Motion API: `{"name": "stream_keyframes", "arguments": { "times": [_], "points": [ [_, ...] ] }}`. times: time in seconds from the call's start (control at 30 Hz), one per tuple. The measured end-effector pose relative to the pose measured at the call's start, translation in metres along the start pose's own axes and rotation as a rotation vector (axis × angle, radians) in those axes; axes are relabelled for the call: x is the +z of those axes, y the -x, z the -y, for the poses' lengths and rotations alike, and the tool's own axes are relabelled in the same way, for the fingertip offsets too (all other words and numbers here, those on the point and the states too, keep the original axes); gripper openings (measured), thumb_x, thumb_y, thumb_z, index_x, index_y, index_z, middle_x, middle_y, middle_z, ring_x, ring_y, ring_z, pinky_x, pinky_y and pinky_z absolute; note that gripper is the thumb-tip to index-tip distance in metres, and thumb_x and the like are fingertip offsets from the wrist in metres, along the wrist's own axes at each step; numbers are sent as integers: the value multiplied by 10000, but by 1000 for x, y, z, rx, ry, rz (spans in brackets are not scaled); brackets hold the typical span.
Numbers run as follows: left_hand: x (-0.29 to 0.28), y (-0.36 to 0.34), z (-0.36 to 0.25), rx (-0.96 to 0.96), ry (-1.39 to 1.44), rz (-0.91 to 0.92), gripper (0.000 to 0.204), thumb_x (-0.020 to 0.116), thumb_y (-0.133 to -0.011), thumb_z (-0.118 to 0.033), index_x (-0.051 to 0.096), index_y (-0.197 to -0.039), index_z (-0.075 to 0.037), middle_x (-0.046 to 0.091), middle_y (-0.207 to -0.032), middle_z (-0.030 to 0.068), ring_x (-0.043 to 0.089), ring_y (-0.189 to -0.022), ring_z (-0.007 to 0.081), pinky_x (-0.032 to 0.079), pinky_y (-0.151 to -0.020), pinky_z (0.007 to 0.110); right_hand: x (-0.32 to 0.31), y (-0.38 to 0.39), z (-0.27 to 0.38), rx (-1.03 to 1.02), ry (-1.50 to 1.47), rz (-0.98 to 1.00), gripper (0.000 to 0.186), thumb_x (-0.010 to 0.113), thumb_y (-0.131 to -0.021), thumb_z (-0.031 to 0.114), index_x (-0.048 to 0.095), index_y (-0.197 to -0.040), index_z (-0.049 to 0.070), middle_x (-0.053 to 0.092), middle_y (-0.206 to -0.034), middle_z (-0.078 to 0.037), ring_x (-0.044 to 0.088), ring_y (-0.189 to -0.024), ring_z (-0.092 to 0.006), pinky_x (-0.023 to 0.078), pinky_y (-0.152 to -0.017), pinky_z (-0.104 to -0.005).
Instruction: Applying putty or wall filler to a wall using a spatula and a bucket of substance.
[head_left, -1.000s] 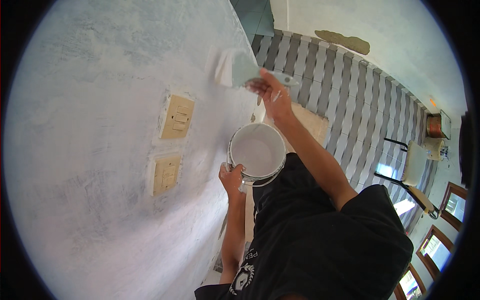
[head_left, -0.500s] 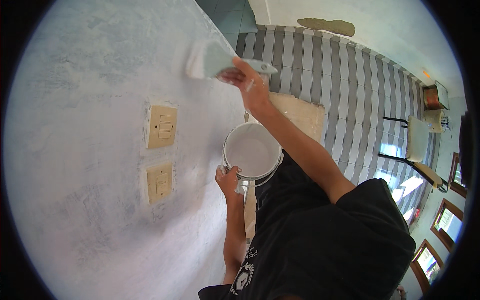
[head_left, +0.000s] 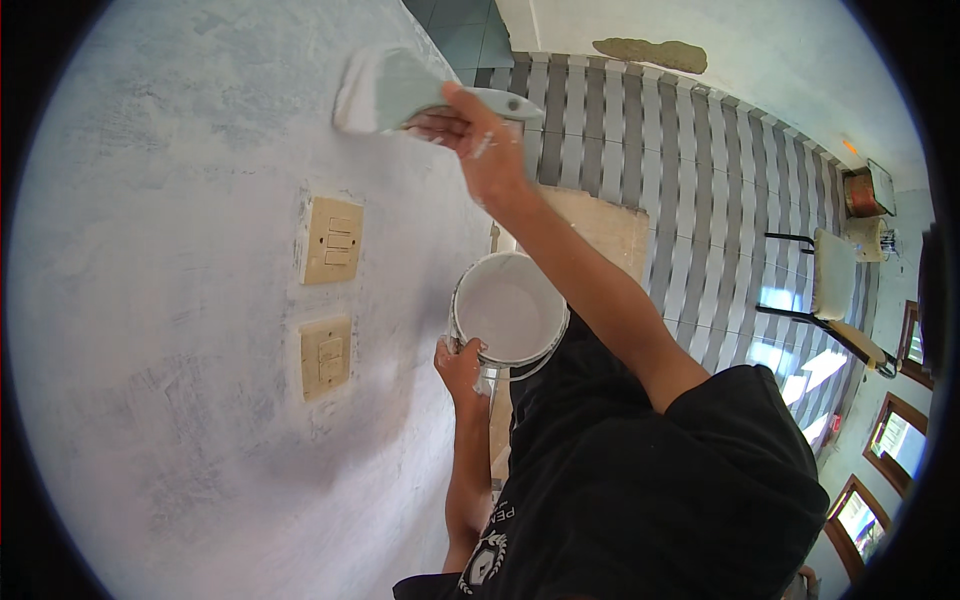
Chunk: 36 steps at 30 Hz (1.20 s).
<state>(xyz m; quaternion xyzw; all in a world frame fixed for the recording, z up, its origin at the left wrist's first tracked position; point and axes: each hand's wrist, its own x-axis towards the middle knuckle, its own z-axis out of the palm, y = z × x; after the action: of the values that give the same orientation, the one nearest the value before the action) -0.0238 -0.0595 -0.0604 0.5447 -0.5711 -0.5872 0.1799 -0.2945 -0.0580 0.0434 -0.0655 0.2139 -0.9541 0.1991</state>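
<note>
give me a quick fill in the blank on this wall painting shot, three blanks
1. The right hand presses a wide ____ against the wall.
2. The left hand holds a white ____ of paint by its rim.
3. Two beige ____ plates sit one above the other on the wall.

Missing words: brush; bucket; switch

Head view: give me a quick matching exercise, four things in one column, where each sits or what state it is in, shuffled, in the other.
Things:
1. wide paint-coated brush
2. round white paint bucket
3. two beige switch plates
4. cushioned chair with dark metal frame

Places or states:
A. set in the pale blue wall, one above the other
B. standing on the striped floor at far right
C. pressed to the wall in the right hand
D. gripped at its rim by the left hand

Pairs: 1-C, 2-D, 3-A, 4-B
</note>
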Motion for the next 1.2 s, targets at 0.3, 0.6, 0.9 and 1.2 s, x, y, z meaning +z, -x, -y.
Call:
{"name": "stream_keyframes", "arguments": {
  "times": [0.3, 0.6, 0.9, 1.2],
  "points": [
    [-14, 2, 3, 6, 44, 0, 258, 626, -618, 65, 434, -748, -45, 511, -727, 41, 464, -632, 141, 389, -592, 288, -40, 6, -13, 91, 41, -111, 277, 594, -895, 226, 603, -1017, -22, 662, -929, -167, 660, -878, -283, 525, -860, -395],
    [-20, 7, -5, -4, 68, 4, 264, 627, -621, 68, 432, -758, -46, 520, -731, 46, 469, -614, 132, 387, -563, 282, 13, 10, -10, 80, -2, -124, 275, 600, -890, 243, 611, -972, -19, 668, -893, -164, 675, -834, -269, 541, -821, -381],
    [-32, -7, 12, 39, 2, -14, 233, 629, -617, 61, 474, -768, -26, 535, -697, 42, 496, -596, 141, 407, -562, 284, 31, 13, -7, 1, 36, -176, 270, 597, -886, 190, 585, -951, -72, 654, -877, -205, 680, -788, -311, 574, -778, -397],
    [-37, -10, 17, 25, -9, 10, 234, 632, -612, 56, 467, -750, -35, 523, -697, 44, 482, -593, 131, 404, -567, 276, 26, 12, -4, -52, 11, -125, 257, 623, -868, 182, 589, -935, -64, 661, -845, -188, 684, -755, -288, 581, -725, -391]
  ]
}}
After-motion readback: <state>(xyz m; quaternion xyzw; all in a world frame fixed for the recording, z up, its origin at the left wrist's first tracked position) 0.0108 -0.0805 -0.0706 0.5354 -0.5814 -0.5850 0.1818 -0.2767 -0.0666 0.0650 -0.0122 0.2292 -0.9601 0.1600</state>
